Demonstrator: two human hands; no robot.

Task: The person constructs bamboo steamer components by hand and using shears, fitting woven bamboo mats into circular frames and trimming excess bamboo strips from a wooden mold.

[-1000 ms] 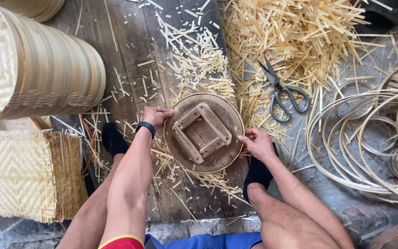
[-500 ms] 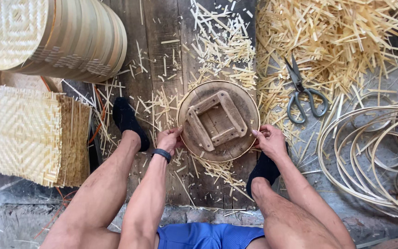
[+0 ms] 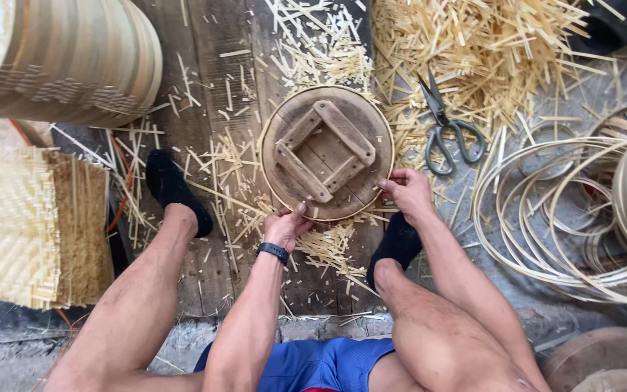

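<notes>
gripping a round wooden form [image 3: 326, 152] at its near rim, left hand [image 3: 284, 226] and right hand [image 3: 406, 190] steadying it on the plank floor [image 3: 219, 65]. scissors [image 3: 444, 127] lying just beside, amid bamboo offcuts [image 3: 488, 51].

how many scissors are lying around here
1. The scissors lie shut on the floor right of the round wooden form, at the edge of the bamboo offcut pile. More could be buried under the offcuts.
</notes>
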